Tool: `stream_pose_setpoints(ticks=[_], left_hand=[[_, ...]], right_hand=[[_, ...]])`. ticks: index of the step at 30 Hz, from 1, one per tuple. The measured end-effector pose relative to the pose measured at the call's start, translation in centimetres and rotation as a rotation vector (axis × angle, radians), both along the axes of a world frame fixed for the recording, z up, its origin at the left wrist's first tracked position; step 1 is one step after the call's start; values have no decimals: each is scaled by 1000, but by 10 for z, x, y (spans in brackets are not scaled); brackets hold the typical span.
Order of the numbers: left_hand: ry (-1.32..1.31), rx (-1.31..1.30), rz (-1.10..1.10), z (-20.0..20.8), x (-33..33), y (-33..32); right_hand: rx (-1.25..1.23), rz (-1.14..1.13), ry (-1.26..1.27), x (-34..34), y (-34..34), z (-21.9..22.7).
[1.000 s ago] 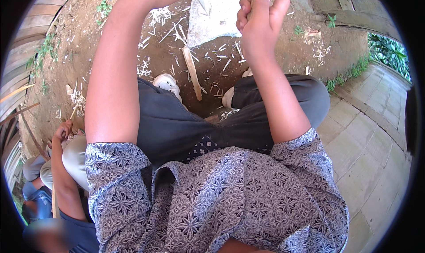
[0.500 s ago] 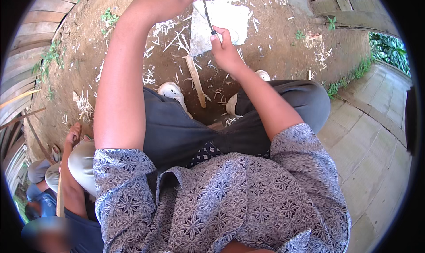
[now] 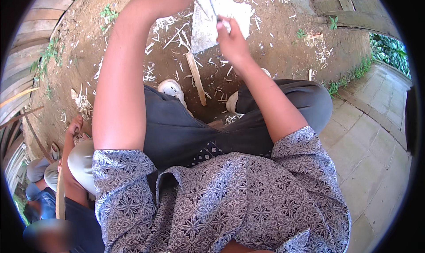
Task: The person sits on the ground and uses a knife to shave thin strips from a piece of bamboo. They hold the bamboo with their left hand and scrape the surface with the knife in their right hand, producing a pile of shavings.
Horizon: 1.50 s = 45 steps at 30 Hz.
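My right hand [image 3: 233,40] is closed round the handle of a slim knife, thumb and forefinger toward the blade. The narrow knife blade [image 3: 212,6] points up and slightly left over a pale, flat slab [image 3: 204,34] on the ground. At the top edge my left hand [image 3: 170,0] is bent inward beside the blade, its thumb pointing right and most of its fingers cut off by the frame. The fingers look closed, but whatever they hold cannot be made out. A thin dark line, perhaps a strip or a shadow, runs beneath the thumb.
Pale shavings litter the brown soil [image 3: 265,49]. A flat wooden stick [image 3: 195,78] lies between my white shoes [image 3: 171,90]. Another person's hand [image 3: 75,125] and knees are at the left. Planks [image 3: 40,16] border the left, grey paving [image 3: 376,133] the right.
My right hand has moved a little up and right with the knife, and the blade now stands nearer my left thumb. My left hand has shifted slightly right.
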<state>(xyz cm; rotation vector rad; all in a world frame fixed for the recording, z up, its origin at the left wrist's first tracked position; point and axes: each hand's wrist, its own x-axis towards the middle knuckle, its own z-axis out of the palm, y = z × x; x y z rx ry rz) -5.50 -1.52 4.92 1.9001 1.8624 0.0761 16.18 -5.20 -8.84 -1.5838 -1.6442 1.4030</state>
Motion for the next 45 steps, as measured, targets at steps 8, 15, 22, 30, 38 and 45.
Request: stream_pose_setpoints(ticks=[8,15,22,30,38,45], left_hand=[[44,-54,-75,6,-13,-9],[78,-171,-13,0,-13,-5],[7,-128,9,3,2,1],[14,-37,23,-1,3,-1],[3,-81,31,0,4,4],[34,-8,17,2,6,8]], right_hand=[[-60,-118,289,-7,-9,28],[162,-59,146,-16,-5,35],[156,139,-71,1,-10,-20],[371,-123,298,-21,3,42],[178,18,184,-17,9,48],[240,139,-107,1,8,-45]])
